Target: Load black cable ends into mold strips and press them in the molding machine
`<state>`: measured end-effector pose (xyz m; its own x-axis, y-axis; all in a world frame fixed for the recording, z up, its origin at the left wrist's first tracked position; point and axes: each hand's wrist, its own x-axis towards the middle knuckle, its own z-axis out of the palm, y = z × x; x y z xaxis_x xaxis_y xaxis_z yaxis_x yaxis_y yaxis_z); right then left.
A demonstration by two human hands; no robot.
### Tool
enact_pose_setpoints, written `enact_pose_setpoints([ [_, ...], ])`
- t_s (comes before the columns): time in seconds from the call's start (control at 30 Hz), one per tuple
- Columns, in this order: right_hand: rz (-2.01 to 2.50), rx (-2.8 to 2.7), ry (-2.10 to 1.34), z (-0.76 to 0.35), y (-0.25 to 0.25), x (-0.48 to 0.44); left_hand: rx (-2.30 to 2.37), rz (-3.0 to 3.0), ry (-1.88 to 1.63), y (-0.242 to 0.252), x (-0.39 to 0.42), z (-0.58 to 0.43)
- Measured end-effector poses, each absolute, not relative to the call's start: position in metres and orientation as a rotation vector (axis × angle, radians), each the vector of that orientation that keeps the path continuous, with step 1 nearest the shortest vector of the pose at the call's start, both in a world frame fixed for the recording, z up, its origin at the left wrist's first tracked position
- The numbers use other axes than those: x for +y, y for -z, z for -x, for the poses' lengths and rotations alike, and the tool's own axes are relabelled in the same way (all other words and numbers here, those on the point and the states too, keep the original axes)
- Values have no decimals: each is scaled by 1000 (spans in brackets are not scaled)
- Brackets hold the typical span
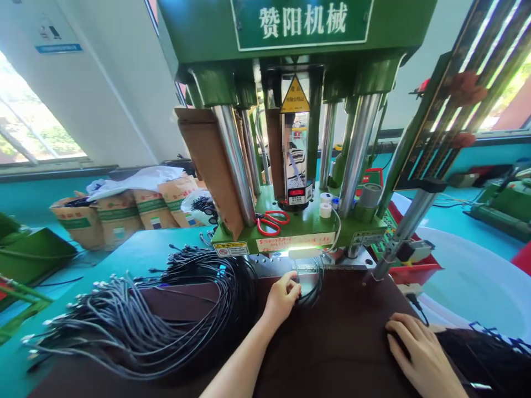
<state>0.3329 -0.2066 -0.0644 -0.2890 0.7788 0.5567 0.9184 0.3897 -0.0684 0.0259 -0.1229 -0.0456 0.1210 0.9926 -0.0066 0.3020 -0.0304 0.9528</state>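
Note:
In front of the green press (290, 232), my left hand (283, 296) is closed in a pinch at the near edge of a small loop of black cables (317, 287). The fingertips appear to grip one cable, though its ends are hidden. The loop lies at the lit metal opening under the press's front plate. My right hand (421, 348) rests on the brown table (340, 342) near its right edge, fingers stretched out and holding nothing. To the left of my left arm lies a large curved bundle of black cables (186, 331) with light-coloured tips at its left end.
Red-handled scissors (271, 222) and small white rolls (326, 209) sit on the press ledge. A metal post (398, 249) stands at right, beside a red box (418, 271) and a white tub (477, 293). Paper sacks (120, 221) stand behind on the left.

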Motion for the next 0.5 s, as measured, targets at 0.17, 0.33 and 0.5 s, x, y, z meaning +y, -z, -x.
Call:
enact_pose_setpoints([
  [0.17, 1424, -2135, 358, -337, 69, -204, 1387, -1566, -977, 44, -124, -26],
  [0.33, 1419, -2151, 333, -341, 70, -197, 1444, -1615, -956, 41, -125, -26],
  [0.5, 1223, -2257, 291, -343, 70, -203, 1482, -1659, -932, 39, -124, -26],
])
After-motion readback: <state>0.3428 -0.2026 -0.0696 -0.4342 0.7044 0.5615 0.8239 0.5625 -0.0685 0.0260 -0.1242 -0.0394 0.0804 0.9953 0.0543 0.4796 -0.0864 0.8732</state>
